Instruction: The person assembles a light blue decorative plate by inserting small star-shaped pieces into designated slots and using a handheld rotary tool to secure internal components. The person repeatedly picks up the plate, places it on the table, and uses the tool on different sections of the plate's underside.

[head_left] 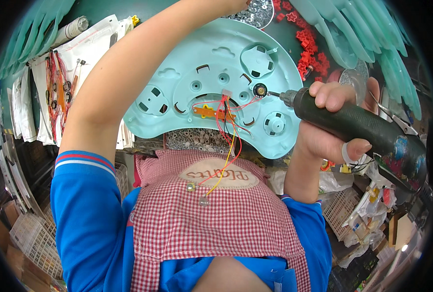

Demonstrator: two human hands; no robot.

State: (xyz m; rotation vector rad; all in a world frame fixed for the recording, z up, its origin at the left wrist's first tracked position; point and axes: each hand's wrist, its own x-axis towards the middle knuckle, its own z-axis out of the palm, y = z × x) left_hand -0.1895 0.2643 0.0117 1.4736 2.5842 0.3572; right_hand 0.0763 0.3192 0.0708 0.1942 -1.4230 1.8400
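My right hand (317, 139) is wrapped round a dark electric screwdriver (345, 116). Its bit points left at a small round black speaker-like part (260, 90), which sits on a pale turquoise plastic shell (177, 78). In the shell's middle lies an orange circuit board (211, 113) with red, black and yellow wires. Two wires hang over my checked apron, ending in small parts (203, 200). My left arm stretches across the shell's left side. At the top edge, my left hand (240, 4) is at a container of small metal screws (257, 13); its fingers are mostly cut off.
Red plastic pieces (310, 48) lie beyond the shell at the right. Stacked turquoise shells (357, 29) stand at the far right, more at the far left. Wired parts (58, 85) rest on white packets at the left. Small metal-looking pieces (199, 140) fill a tray near my apron.
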